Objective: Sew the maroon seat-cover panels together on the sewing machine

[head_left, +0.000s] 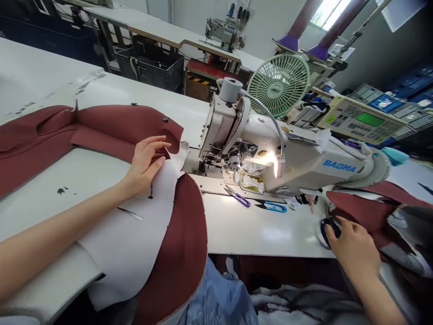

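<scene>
My left hand rests on a dark red fabric piece with a white lining, just left of the sewing machine. Its fingers are curled and pinch the fabric's edge near the needle area. My right hand is at the table's right front edge with its fingers closed round dark-handled scissors. More dark red fabric lies beside that hand. The red piece drapes over the table's front edge toward my lap.
A purple thread snip and a blue one lie on the white table before the machine. A green fan and a control panel stand behind. Grey cloth is piled at the right. Another sewing machine stands far back.
</scene>
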A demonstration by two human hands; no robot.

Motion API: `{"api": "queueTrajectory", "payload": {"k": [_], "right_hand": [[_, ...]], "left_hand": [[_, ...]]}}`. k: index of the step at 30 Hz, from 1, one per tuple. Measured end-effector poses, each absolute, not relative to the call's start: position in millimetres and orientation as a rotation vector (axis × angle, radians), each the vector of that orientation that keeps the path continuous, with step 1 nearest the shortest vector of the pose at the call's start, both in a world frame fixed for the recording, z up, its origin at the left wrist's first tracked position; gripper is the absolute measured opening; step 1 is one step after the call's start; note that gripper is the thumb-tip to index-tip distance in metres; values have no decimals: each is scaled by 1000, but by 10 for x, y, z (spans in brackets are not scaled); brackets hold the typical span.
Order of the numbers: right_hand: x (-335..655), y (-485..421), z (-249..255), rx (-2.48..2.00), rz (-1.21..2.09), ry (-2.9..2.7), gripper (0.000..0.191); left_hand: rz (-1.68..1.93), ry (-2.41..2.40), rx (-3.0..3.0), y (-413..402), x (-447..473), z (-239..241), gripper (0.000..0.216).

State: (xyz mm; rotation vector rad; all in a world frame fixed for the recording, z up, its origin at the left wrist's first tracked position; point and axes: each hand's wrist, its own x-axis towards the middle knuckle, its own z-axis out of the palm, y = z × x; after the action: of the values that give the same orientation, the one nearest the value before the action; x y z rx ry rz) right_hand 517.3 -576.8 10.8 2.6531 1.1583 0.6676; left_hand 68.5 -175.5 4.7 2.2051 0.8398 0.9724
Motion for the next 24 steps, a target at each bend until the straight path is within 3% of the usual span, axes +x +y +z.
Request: {"api": "queueTrajectory", "payload": {"k": [2,5,8,10,15,20,24], "right_hand": [[4902,-5410,159,2596,761,1494,46],[4339,-4741,157,2547,629,2048,39],[3870,-4080,43,2478,486,2294,53],[3693,-3759,-51,2498,483,2298,55],[3627,-3527,-74,2444,494,2272,29],[3781,-3529,18,2446,598,2363,38],[3709,-3545,-69,2323,519,2330,27]], "left_hand": [[950,876,2213,-1743,617,64,33],[719,917,2231,-1672,541,120,34],[389,896,2365,-1619,525,206,32],[238,820,2497,-1609,535,256,32],[155,639,2596,-1599,558,309,32],[-4,507,2528,-1537,655,389,26],[-146,509,2507,-1444,797,418,30]]}}
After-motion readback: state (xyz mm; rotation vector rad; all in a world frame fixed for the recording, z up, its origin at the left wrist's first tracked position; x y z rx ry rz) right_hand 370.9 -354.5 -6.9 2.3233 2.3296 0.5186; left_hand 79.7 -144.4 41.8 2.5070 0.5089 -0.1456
